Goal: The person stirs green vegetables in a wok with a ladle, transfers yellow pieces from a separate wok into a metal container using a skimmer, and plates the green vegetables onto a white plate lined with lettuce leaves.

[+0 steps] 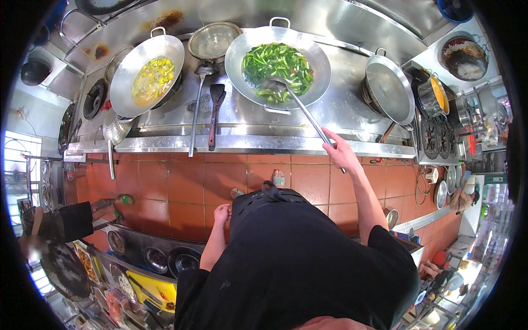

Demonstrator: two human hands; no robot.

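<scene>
My right hand [341,153] grips the long metal handle of a cooking ladle [305,109]. The ladle's bowl rests among chopped leafy greens [295,66], which lie in liquid inside a large metal wok [321,74]. My left hand [222,213] hangs beside my waist with its fingers curled, and no object shows in it. Left of the greens, a second ladle [197,107] and a dark wok spatula [214,117] lie on the steel range, their handles reaching over its front edge.
At left, another wok [119,88] holds yellow pieces in broth. A perforated skimmer [115,128] juts past the edge. Further right stand a wok of clear liquid [387,90] and a pot of orange liquid [435,97]. A co-worker [70,222] stands on the left, by the rear counter.
</scene>
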